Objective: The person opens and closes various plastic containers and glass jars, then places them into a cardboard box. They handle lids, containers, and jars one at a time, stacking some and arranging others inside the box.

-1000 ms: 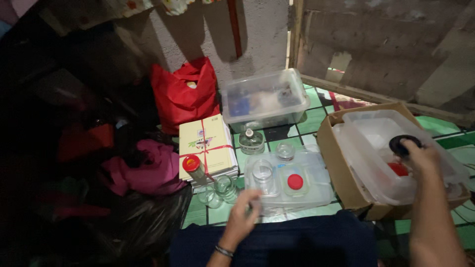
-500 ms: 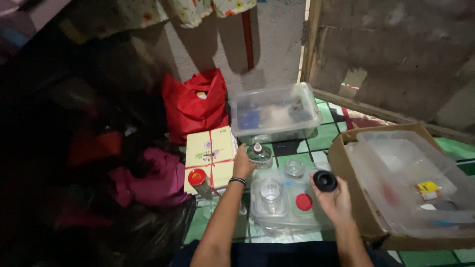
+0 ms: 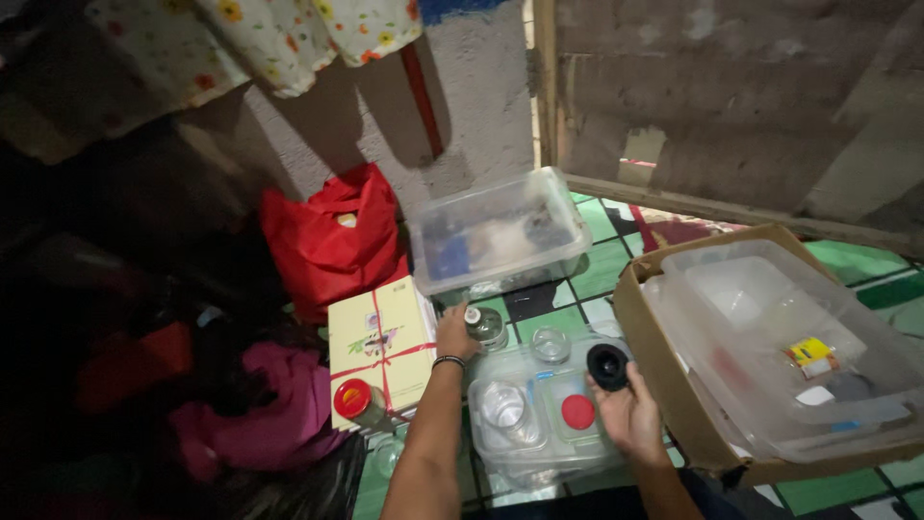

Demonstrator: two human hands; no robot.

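Two hands: upright bottle (image 3: 484, 327), apparently gripped; black lid (image 3: 607, 366).

- We see a green tiled floor (image 3: 616, 260) with dark grout lines carrying everything.
- On it we find a clear lidded tub (image 3: 496, 231) by the wall, a red bag (image 3: 332, 241), and a yellow ribbon-tied box (image 3: 380, 342).
- We also note a flat clear container (image 3: 539, 424), a cardboard box (image 3: 664, 376), a pink cloth (image 3: 260, 424), and a red-capped jar (image 3: 358, 403).
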